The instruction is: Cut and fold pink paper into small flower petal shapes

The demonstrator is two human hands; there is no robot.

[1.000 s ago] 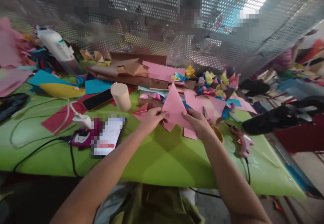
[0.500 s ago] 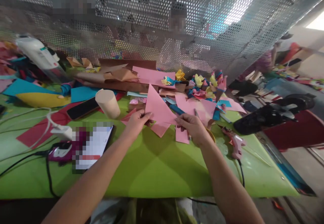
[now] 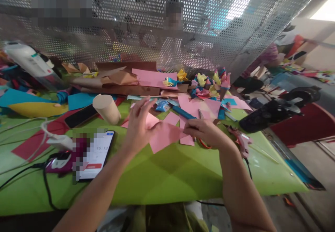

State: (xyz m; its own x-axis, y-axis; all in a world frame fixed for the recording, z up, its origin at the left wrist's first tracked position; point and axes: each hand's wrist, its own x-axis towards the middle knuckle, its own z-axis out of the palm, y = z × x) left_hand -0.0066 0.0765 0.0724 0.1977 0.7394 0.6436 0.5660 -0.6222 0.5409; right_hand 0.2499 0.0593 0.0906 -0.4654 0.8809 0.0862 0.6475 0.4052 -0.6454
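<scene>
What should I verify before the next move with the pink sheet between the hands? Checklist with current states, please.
1. Right grip closed on the pink sheet: ok, pinching its right corner.
2. Left grip closed on the sheet: not ok, fingers raised and spread.
3. Left thumb touching the sheet: cannot tell, it is close to the edge.
4. Cardboard tube clear of the left fingers: ok, a gap shows.
5. Glue gun cool: cannot tell, heat does not show; it lies right of the right grip.

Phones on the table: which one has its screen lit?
The lit phone is the one nearer you; the dark phone lies farther back, beside the tube.
</scene>
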